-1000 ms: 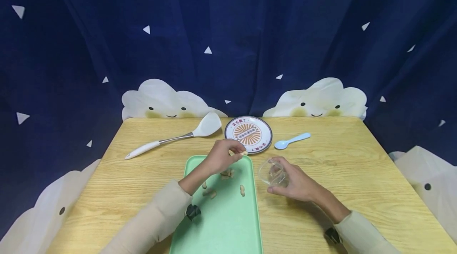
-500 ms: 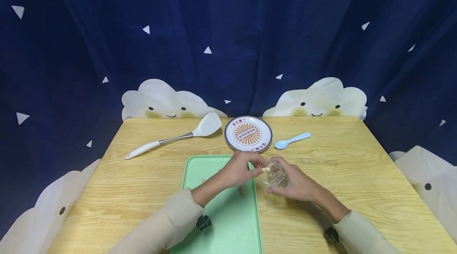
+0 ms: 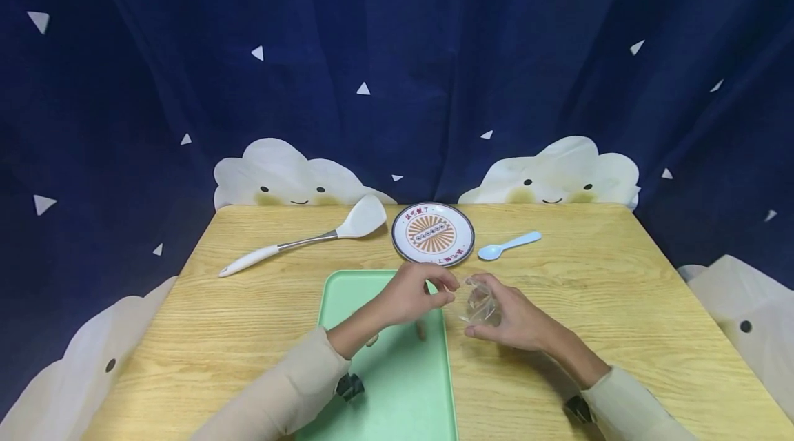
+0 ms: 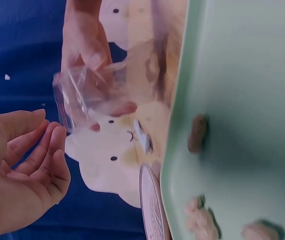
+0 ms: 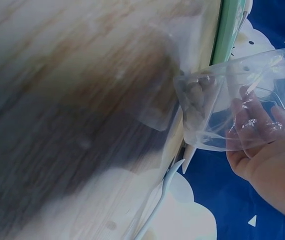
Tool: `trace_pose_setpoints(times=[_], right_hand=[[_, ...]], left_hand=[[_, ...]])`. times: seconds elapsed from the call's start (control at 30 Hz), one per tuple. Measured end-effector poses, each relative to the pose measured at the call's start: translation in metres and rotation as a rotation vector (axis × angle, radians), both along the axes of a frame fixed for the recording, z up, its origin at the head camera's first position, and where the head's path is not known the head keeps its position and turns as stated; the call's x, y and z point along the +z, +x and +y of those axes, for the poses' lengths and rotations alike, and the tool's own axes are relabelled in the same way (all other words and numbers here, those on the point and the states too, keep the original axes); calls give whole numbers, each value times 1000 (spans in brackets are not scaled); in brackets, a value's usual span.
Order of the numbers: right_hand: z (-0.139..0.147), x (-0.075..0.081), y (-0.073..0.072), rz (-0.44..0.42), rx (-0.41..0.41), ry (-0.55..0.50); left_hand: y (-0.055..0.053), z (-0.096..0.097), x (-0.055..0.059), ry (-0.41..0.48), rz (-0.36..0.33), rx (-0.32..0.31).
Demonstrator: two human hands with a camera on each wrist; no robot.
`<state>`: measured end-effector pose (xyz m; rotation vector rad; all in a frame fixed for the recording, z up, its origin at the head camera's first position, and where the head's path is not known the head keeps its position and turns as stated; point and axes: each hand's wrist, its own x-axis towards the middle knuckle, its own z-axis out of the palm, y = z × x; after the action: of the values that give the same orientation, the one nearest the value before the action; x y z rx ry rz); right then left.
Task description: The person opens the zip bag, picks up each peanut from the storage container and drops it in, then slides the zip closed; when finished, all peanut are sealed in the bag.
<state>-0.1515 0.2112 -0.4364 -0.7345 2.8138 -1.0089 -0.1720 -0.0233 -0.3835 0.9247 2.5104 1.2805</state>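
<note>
My right hand (image 3: 520,317) grips a clear plastic bag (image 3: 480,304) to the right of the tray, its mouth turned toward the left hand. In the right wrist view several peanuts (image 5: 197,97) lie in the bottom of the bag. My left hand (image 3: 412,295) hovers over the tray's right edge, fingertips right at the bag's mouth. Nothing shows between its loosely bent fingers in the left wrist view. Several unshelled peanuts (image 4: 198,133) lie on the green tray (image 3: 403,400), partly hidden by the left arm in the head view.
Behind the tray stands a round printed plate (image 3: 433,234). A white spatula (image 3: 310,240) lies at the back left and a light blue spoon (image 3: 509,246) to the right of the plate. A dark blue curtain (image 3: 397,69) hangs behind the wooden table (image 3: 595,275).
The left hand carried a peanut from the tray's far edge rightward to the bag's mouth and let it go. The right hand and the bag stayed nearly still.
</note>
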Motion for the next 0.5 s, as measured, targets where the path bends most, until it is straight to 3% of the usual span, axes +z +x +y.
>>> trace_pose_setpoints(times=[0.33, 0.5], right_hand=[[1, 2, -1, 14, -6, 13], [2, 4, -1, 29, -7, 14]], left_hand=[[-12, -32, -13, -5, -31, 78], [-24, -50, -26, -35, -6, 160]])
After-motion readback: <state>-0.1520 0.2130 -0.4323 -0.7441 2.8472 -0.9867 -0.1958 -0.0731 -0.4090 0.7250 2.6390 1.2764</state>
